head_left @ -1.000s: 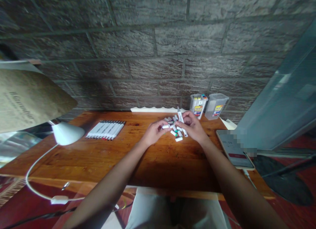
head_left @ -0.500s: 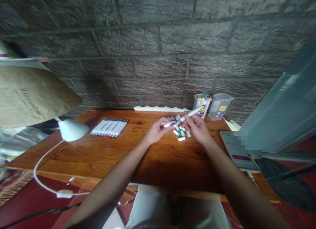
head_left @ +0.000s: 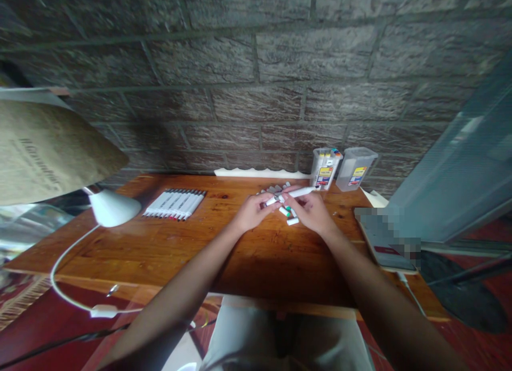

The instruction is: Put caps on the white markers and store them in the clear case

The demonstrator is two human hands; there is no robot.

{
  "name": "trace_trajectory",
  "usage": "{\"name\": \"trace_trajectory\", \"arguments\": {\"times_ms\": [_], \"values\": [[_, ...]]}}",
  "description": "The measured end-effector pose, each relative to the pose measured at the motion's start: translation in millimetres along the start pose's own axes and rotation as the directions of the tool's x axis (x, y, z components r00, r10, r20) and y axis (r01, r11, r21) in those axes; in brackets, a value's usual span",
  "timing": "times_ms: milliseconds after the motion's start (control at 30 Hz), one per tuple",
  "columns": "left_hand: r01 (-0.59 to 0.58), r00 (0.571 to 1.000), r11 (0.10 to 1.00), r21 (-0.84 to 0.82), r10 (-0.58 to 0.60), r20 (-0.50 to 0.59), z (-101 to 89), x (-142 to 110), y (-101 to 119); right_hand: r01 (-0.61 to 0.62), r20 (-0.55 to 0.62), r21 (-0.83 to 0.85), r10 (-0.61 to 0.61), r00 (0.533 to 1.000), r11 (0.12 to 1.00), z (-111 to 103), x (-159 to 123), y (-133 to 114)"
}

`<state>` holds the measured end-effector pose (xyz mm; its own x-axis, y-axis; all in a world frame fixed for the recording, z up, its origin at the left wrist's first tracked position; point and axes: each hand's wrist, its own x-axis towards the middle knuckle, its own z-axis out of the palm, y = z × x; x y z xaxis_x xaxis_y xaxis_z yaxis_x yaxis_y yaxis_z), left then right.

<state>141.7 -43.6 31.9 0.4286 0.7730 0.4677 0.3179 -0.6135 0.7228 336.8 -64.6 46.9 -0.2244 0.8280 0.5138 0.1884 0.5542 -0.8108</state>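
My left hand (head_left: 256,211) is closed on a small white marker cap (head_left: 271,201). In my right hand (head_left: 311,210) is a white marker (head_left: 301,191), slanting up to the right, with its lower left end close to the cap. Whether the two touch I cannot tell. Loose white caps (head_left: 293,221) lie on the wooden table under and around my hands, some with green showing; my fingers hide part of them. Off to the left, a row of white markers (head_left: 175,204) with dark ends lies side by side.
Behind my hands stand a clear box holding markers (head_left: 325,171) and a second clear box (head_left: 355,169). A tablet (head_left: 388,240) with a cable rests at the right. A lamp (head_left: 114,206) stands at the left. A stone wall (head_left: 240,104) rises behind the table (head_left: 168,253).
My right hand has moved left and the marker has tilted flatter, bringing its end near the cap in my left hand. The view has shifted slightly.
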Motion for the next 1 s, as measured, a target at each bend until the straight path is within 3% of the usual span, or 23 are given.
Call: {"name": "trace_trajectory", "arguments": {"times_ms": [67, 167, 300, 400, 533, 767, 867, 1000], "values": [[-0.008, 1.000, 1.000, 0.013, 0.008, -0.008, 0.2, -1, 1, 0.042, -0.008, -0.097, -0.043, 0.999, 0.994, -5, 1, 0], [-0.022, 1.000, 1.000, -0.015, 0.022, -0.005, 1.5, -1, 6, 0.075, -0.175, -0.260, -0.123, 0.977, 0.963, -20, 5, 5], [-0.009, 1.000, 0.997, -0.074, 0.007, -0.022, 3.1, 0, 12, -0.051, -0.356, -0.269, -0.050, 0.933, 0.962, -38, 10, 11], [-0.002, 1.000, 0.998, -0.070, 0.001, -0.018, 2.1, 0, 11, -0.072, -0.354, -0.134, 0.021, 0.935, 0.988, -32, 10, 5], [-0.013, 1.000, 0.999, -0.053, 0.012, -0.009, 0.7, 0, 6, -0.003, -0.254, 0.018, 0.007, 0.967, 1.000, -10, 5, -8], [-0.026, 1.000, 1.000, -0.013, 0.026, -0.015, 1.5, 0, 5, 0.047, -0.070, -0.068, -0.052, 0.996, 0.997, 5, -4, -9], [-0.012, 1.000, 1.000, -0.016, 0.012, -0.010, 1.5, -2, 6, 0.060, -0.130, -0.123, -0.076, 0.989, 0.991, 0, -2, -10], [-0.009, 1.000, 0.999, -0.049, 0.009, 0.013, 2.4, -3, 10, -0.038, -0.348, -0.154, -0.018, 0.937, 0.987, -19, 7, -6]]}}
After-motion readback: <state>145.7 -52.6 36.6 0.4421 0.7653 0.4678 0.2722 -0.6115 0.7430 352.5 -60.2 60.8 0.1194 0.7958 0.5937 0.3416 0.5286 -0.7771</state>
